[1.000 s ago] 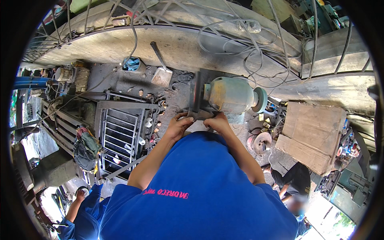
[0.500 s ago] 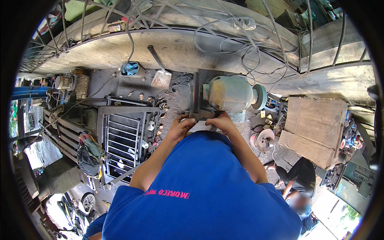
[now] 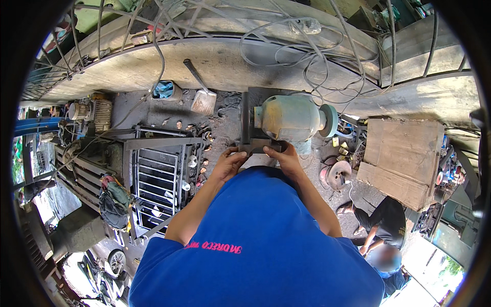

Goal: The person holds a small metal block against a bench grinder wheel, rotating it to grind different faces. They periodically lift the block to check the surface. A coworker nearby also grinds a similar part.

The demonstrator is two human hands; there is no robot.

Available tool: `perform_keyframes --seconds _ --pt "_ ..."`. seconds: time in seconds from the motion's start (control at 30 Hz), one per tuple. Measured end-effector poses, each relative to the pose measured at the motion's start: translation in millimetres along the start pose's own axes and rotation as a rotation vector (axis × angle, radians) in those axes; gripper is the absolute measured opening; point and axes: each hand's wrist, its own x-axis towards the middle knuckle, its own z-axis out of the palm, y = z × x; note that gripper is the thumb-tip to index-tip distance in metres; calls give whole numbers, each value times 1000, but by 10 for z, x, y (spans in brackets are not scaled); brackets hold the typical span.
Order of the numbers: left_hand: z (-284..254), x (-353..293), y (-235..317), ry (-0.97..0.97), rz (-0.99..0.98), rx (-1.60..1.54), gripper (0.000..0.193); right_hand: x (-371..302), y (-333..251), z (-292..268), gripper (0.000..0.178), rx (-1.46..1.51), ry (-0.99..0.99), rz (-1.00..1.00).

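Note:
A bench grinder with a rounded green motor (image 3: pixel 290 117) stands in front of me. A dark wheel (image 3: pixel 246 118) is on its left end and a pale green wheel (image 3: pixel 330 121) on its right. Just below the dark wheel, my two hands grip a small dark flat metal piece (image 3: pixel 261 145) from both sides. My left hand (image 3: pixel 229 162) closes on its left end. My right hand (image 3: pixel 287 157) pinches its right part, thumb on top. Whether the piece touches the wheel, I cannot tell.
At left lies a black metal frame (image 3: pixel 157 174). A shovel (image 3: pixel 203 102) and a bucket (image 3: pixel 171 91) stand by the wall. A wire spool (image 3: pixel 338 175) and a cardboard sheet (image 3: pixel 400 156) are at right. Another person (image 3: pixel 387 225) crouches at lower right. Cables (image 3: pixel 313 77) hang ahead.
The metal piece has turned from a tilted position to nearly square with the grinder. My right fingers have shifted on it. The crouching person's arms have moved slightly.

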Motion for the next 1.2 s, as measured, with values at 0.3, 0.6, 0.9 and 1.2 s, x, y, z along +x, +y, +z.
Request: perform_keyframes --seconds 0.3,0.6,0.9,1.2 --pt "-38 36 -26 24 1 -3 52 53 110 34 60 56 19 65" --pt "-98 134 -57 12 46 -2 44 39 100 55 67 32 60 71" --pt "-256 304 -145 53 -85 -88 30 131 332 15 49 80 91 249" --pt "-418 269 -106 2 -219 450 38 -96 569 -92 56 139 65 312"
